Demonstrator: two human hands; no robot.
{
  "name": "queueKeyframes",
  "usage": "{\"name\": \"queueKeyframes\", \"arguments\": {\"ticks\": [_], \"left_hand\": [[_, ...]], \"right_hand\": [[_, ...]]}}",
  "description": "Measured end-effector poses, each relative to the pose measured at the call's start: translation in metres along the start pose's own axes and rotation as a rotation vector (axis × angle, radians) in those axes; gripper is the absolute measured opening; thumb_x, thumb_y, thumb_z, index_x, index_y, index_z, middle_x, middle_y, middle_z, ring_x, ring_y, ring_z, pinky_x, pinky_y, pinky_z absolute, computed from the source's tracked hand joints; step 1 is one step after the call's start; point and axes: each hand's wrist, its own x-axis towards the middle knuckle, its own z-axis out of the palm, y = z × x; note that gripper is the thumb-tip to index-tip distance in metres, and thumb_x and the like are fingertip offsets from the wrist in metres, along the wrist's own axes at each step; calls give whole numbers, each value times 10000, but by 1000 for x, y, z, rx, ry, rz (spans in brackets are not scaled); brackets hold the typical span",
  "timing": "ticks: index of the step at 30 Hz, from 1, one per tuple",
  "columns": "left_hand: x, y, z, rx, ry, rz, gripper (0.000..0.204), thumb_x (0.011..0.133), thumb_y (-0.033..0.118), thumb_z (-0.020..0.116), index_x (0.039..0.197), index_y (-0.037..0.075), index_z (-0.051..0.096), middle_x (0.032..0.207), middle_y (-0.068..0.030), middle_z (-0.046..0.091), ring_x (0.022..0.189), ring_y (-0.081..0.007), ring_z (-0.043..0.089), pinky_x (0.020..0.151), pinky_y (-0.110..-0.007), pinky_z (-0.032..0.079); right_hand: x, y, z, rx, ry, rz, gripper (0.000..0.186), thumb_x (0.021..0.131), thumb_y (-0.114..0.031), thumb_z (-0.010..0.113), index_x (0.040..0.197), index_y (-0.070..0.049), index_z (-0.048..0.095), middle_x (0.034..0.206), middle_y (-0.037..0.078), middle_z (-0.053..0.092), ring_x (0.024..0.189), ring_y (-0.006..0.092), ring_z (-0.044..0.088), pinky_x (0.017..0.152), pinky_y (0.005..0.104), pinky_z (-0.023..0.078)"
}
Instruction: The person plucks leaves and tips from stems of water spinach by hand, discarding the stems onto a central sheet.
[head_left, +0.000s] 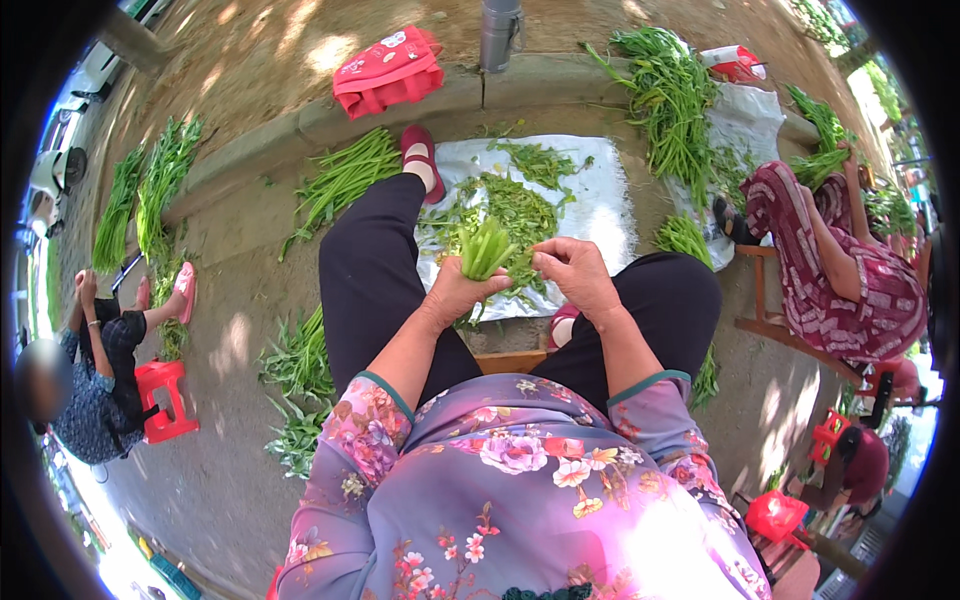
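Note:
My left hand is wrapped round an upright bunch of green vegetable stalks, held in front of my knees. Just right of the bunch, my right hand has its thumb and forefinger pinched together; what is in the pinch, if anything, is too small to make out. Below both hands lies a white plastic sheet, strewn with loose green leaves. Long stalks are heaped at the sheet's left, beside my red shoe.
A red bag and a grey flask stand by the kerb. Leafy stalks lie at the far right, more leafy greens at my left. One person sits left, another right.

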Motion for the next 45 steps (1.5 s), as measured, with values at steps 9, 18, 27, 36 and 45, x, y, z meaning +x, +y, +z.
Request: {"name": "queueKeyframes", "arguments": {"ticks": [9,18,27,36,45], "left_hand": [[3,-8,4,5,-27,93,248,683,74,787,894,7,675,802,-37,663,728,-86,608,665,-239,508],[2,-7,2,30,29,104,166,693,52,773,827,3,687,749,-21,662,674,-71,591,621,-229,490],[-1,-1,-4,46,6,91,169,704,40,762,843,11,669,774,-11,650,698,-79,576,642,-239,477],[-3,8,-10,6,-70,54,138,701,33,745,820,21,676,755,-15,652,691,-86,584,655,-242,484],[0,7,-16,-145,2,-7,114,720,61,721,805,11,663,708,-35,658,524,-60,484,493,-204,401]], "right_hand": [[-1,10,5,-16,69,4,146,787,-102,607,825,35,641,687,40,622,616,76,546,553,236,441],[-4,1,9,-271,218,-96,89,762,-81,607,786,3,618,671,89,638,608,139,608,581,279,485],[-11,-9,9,-403,201,-272,48,737,-30,600,763,-10,566,672,105,584,583,225,582,560,323,472],[-8,-12,-3,-732,248,-721,128,699,9,587,764,-44,490,716,122,521,726,322,534,638,402,451],[-14,-41,-48,-478,597,-610,47,784,8,615,817,-12,589,705,78,548,556,153,517,548,267,437]]}}
